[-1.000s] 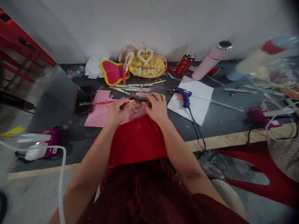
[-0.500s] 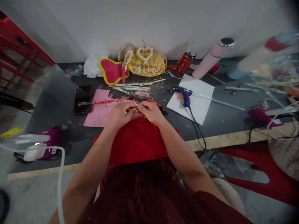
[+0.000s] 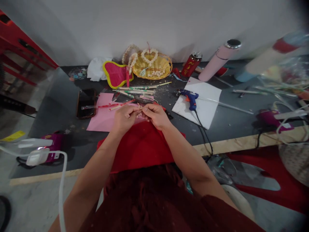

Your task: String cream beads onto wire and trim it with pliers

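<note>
My left hand (image 3: pixel 126 118) and my right hand (image 3: pixel 155 115) meet over the front of the table, thumbs and fingertips pinched together. Between them is a small pale beaded-looking piece (image 3: pixel 140 108), mostly hidden by the fingers, so its kind is unclear. Beneath lies a red cloth (image 3: pixel 142 148), and a pink sheet (image 3: pixel 102 120) reaches out to the left of my left hand. Just beyond the fingers, pliers with red handles (image 3: pixel 166 111) are partly covered by my right hand. Several paper-wrapped sticks (image 3: pixel 137 87) lie behind them.
A blue glue gun (image 3: pixel 191 98) rests on a white board (image 3: pixel 210 112) at right, its cord hanging over the edge. At the back stand a wicker basket (image 3: pixel 136 72), red can (image 3: pixel 191 64) and pink flask (image 3: pixel 218 61). A phone (image 3: pixel 86 96) lies left, near a purple power block (image 3: pixel 54 145).
The fingers shift very slightly around the small pale piece, both hands staying pinched together. The view moves a little; the objects on the table stay in place.
</note>
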### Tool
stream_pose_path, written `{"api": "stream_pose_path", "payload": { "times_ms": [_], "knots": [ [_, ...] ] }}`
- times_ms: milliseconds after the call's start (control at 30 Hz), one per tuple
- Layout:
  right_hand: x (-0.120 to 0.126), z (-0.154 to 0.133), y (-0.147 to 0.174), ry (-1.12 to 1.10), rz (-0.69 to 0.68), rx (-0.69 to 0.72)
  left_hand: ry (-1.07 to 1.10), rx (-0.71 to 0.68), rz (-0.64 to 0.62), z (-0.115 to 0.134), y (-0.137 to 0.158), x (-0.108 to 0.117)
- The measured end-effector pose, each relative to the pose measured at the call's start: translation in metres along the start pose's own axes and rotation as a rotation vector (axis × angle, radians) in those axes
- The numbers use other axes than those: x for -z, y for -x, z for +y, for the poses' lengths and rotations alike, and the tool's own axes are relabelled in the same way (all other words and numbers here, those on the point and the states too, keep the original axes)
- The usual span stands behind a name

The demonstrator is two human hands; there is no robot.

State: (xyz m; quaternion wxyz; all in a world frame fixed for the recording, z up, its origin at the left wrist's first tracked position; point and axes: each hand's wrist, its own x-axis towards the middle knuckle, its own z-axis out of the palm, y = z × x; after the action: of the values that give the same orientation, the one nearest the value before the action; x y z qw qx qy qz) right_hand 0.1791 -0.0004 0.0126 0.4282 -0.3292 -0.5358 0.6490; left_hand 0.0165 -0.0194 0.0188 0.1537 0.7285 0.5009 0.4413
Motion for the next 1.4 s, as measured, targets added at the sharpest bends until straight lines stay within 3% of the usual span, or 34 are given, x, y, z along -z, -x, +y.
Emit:
{"api": "stream_pose_path", "payload": {
  "times_ms": [233, 433, 533, 700, 1000, 1233, 1400],
  "knots": [
    [0.0, 0.001, -0.002, 0.171, 0.019, 0.026, 0.018, 0.048, -0.023, -0.007, -0.001, -0.002],
    [0.003, -0.002, 0.0, 0.592, 0.269, 0.222, -0.158, 0.042, 0.115, -0.018, -0.001, 0.002],
    [0.002, 0.002, 0.001, 0.705, 0.301, 0.271, -0.214, 0.03, 0.113, -0.022, 0.0, 0.001],
    [-0.001, 0.01, 0.0, 0.739, 0.257, 0.31, -0.261, 0.002, 0.113, -0.024, 0.003, -0.004],
    [-0.006, 0.009, 0.003, 0.717, 0.206, 0.345, -0.246, 0.037, -0.005, -0.016, 0.005, -0.001],
    [-0.006, 0.005, 0.008, 0.667, 0.153, 0.267, -0.188, -0.008, -0.062, -0.005, 0.007, 0.001],
    [-0.003, 0.004, 0.007, 0.62, 0.1, 0.263, -0.106, -0.063, -0.005, -0.001, 0.009, 0.005]
  ]
}}
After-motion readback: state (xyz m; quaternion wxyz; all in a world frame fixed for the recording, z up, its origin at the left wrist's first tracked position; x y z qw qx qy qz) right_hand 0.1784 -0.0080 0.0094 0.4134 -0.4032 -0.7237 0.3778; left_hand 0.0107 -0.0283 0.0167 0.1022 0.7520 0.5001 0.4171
